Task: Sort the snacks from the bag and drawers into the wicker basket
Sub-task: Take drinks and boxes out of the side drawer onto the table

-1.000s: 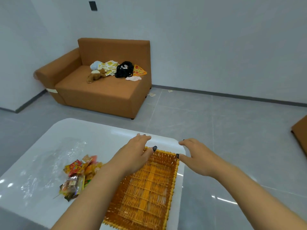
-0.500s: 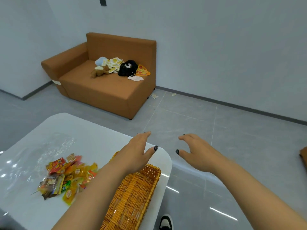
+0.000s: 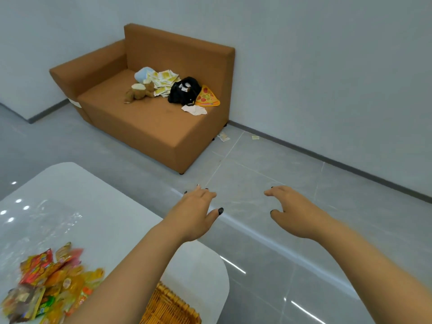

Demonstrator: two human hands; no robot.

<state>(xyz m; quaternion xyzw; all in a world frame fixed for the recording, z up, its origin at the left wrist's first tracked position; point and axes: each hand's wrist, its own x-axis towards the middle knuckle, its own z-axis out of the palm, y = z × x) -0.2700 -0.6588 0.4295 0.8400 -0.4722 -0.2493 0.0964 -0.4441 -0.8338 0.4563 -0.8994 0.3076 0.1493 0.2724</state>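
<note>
Both hands out in front, palms down, holding nothing. Left hand [image 3: 195, 215] hovers over the far right corner of the white tabletop [image 3: 98, 220], fingers loosely spread and relaxed, thumb out to the right. Right hand [image 3: 295, 212] is past the tabletop edge, above the grey tile floor [image 3: 292, 176], fingers slightly bent downward, thumb pointing left, also relaxed, nothing in it. The two hands are apart with a clear gap between them. Wicker basket [image 3: 171, 308] sits at the near right end of the tabletop, only its far corner in frame at the bottom edge, partly hidden by the left forearm. Pile of snacks [image 3: 50, 286] in red, yellow and green packets lies on the tabletop left of the basket, blurred, on or beside a crumpled clear plastic bag [image 3: 53, 220]; contact with the basket cannot be told. Behind, a brown sofa [image 3: 149, 127] against the wall carries a plush bear [image 3: 139, 91], a black bag [image 3: 184, 91], a pizza-slice toy [image 3: 208, 97] and scattered yellow packets [image 3: 164, 81].
</note>
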